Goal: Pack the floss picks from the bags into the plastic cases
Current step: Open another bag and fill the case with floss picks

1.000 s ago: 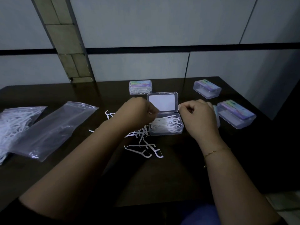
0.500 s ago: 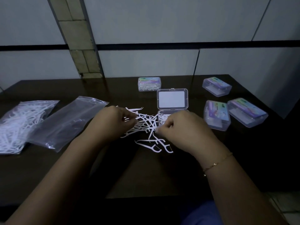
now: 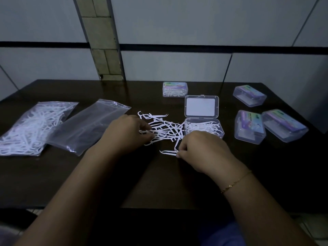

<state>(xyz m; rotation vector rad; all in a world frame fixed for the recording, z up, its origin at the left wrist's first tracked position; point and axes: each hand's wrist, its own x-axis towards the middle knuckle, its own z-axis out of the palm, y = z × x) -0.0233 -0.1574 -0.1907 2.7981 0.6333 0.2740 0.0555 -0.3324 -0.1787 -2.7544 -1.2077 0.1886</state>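
The loose floss picks (image 3: 162, 129) lie in a tangled white heap at the centre of the frame, on the dark surface (image 3: 159, 183), just left of the open case (image 3: 204, 129). They look thin, light and springy: moulded plastic with a bowed head at one end and a pointed tail at the other. My judgement is that they weigh next to nothing and will not break easily, but the hooked heads catch on each other, so pulling one tends to drag its neighbours. The straight shank is the sensible place to pinch; the floss end is narrow and the tip is sharp.

The left hand (image 3: 126, 134) rests at the left edge of the heap, fingers curled and pinching into several picks. The right hand (image 3: 200, 150) sits lower, in front of the case, its fingertips nipping a single pick (image 3: 168, 152) that lies apart from the heap, toward the bottom.

The open case already holds a layer of picks, its lid standing up behind it. A shut case (image 3: 175, 89), filled with picks, stands just behind. Three more shut cases (image 3: 249, 126) cluster at the right of the frame.

At the left, a clear bag (image 3: 87, 126) lies flat and seemingly emptied, and beside it, at the far left edge, a full bag (image 3: 32, 128) is packed with picks. A thin bracelet (image 3: 236, 181) circles the right wrist.
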